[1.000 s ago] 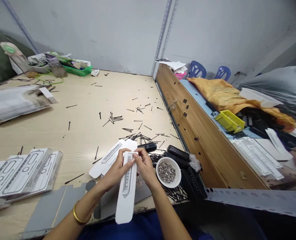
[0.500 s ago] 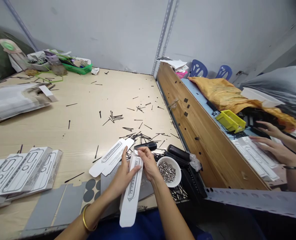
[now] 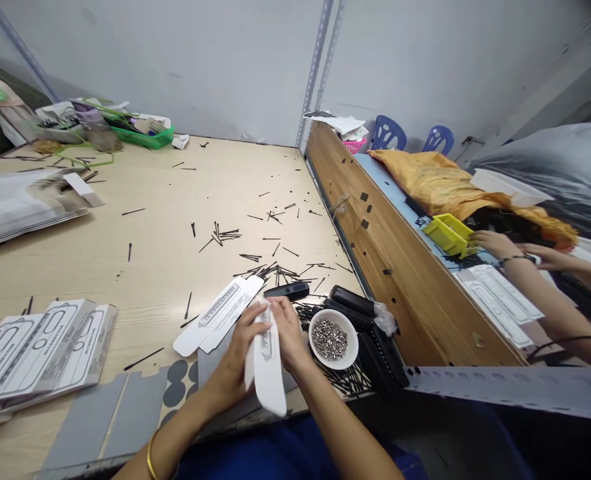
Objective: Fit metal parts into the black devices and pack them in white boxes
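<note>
A narrow white cardboard box (image 3: 268,373) with a printed line drawing is tilted up between my two hands, its long flap pointing down toward me. My left hand (image 3: 240,350) grips its left side, fingers bent over the top part. At its far end, my right hand (image 3: 286,330) is closed around the right edge; those fingertips are partly hidden. Another flat printed carton (image 3: 220,313) lies on the table just left of the hands. Behind them rests a black oblong case (image 3: 288,291). A white bowl (image 3: 354,333) of small metal pieces stands right of my right hand.
Printed boxes (image 3: 45,347) are stacked at left, near grey sheets (image 3: 138,407). Thin black sticks (image 3: 275,273) lie scattered over the table. A wooden partition (image 3: 375,253) runs along the right; beyond it, a co-worker's hands are by a yellow bin (image 3: 448,235).
The box in my hands has turned and tilted upward, its near end lifting. My left hand has shifted from its printed face to its side. The co-worker's hands have moved to the yellow bin.
</note>
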